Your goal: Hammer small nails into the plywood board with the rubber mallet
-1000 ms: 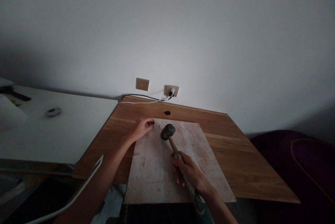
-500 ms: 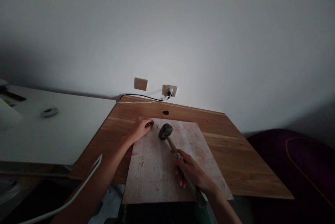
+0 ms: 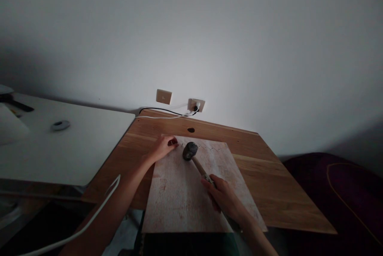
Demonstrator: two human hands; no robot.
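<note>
A pale, whitish-red wooden board (image 3: pixel 185 196) lies on the brown wooden desk. Near its far edge stand several small, thin nail-like pieces (image 3: pixel 213 148), too small to make out well. My left hand (image 3: pixel 166 146) rests at the board's far left corner, thumb and fingers pinched together; what they hold, if anything, is too small to tell. My right hand (image 3: pixel 223 194) is wrapped round the handle of a mallet (image 3: pixel 190 151). The mallet's stout dark head is over the far part of the board, just right of my left fingertips.
The brown desk (image 3: pixel 269 184) has a round hole near the wall. White and black cables run to a wall socket (image 3: pixel 196 105). A white table (image 3: pixel 89 136) at the left bears a tape roll (image 3: pixel 60 125). A dark purple rounded thing (image 3: pixel 314 180) stands at the right.
The mallet's head has barely moved, while my right hand and the handle have shifted slightly right. My left hand stays pinched at the board's corner. The view has turned slightly left.
</note>
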